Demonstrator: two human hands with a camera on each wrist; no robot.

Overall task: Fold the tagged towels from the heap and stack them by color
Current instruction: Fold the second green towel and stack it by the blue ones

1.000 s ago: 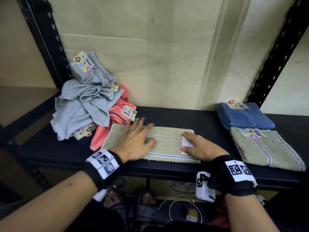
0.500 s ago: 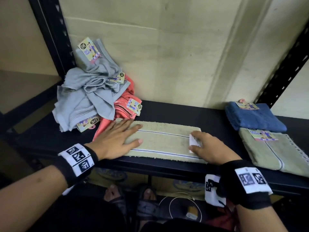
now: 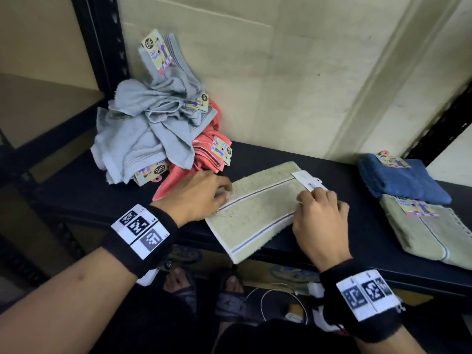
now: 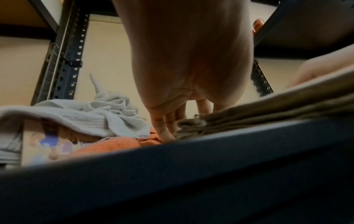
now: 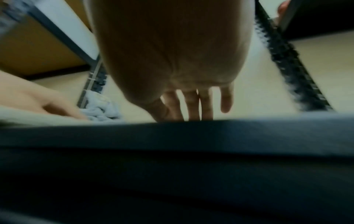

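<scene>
**Beige towel held at both ends on a dark shelf**

Head view: A folded beige towel (image 3: 258, 208) with thin dark stripes is seen lying askew on a dark shelf (image 3: 319, 249), its near corner hanging past the front edge. Its left end is gripped by the left hand (image 3: 196, 192), whose fingers are curled over the fringe. The right hand (image 3: 319, 221) is laid on the towel's right part, fingers bent; a white tag (image 3: 306, 181) lies just beyond the fingertips, and whether it is pinched cannot be told. At the back left of the shelf a heap is shown: crumpled grey towels (image 3: 143, 134) with printed labels, lying over a coral towel (image 3: 209, 146). At the far right, a folded blue towel (image 3: 398, 180) lies behind a second folded beige towel (image 3: 429, 231), well apart from the hands. Black bands with square markers are worn on both wrists.

Left wrist view: The left hand (image 4: 187, 68) is seen from below, its fingers (image 4: 164, 130) reaching down to the frayed end of the beige towel (image 4: 268, 110). The grey heap (image 4: 86, 115) and the coral towel (image 4: 109, 145) lie to the left, behind the shelf edge (image 4: 172, 174).

Right wrist view: The picture is blurred. The right hand (image 5: 172, 53) is seen with fingers (image 5: 193, 104) extended downward behind the shelf edge (image 5: 172, 136); what they touch is hidden.
</scene>
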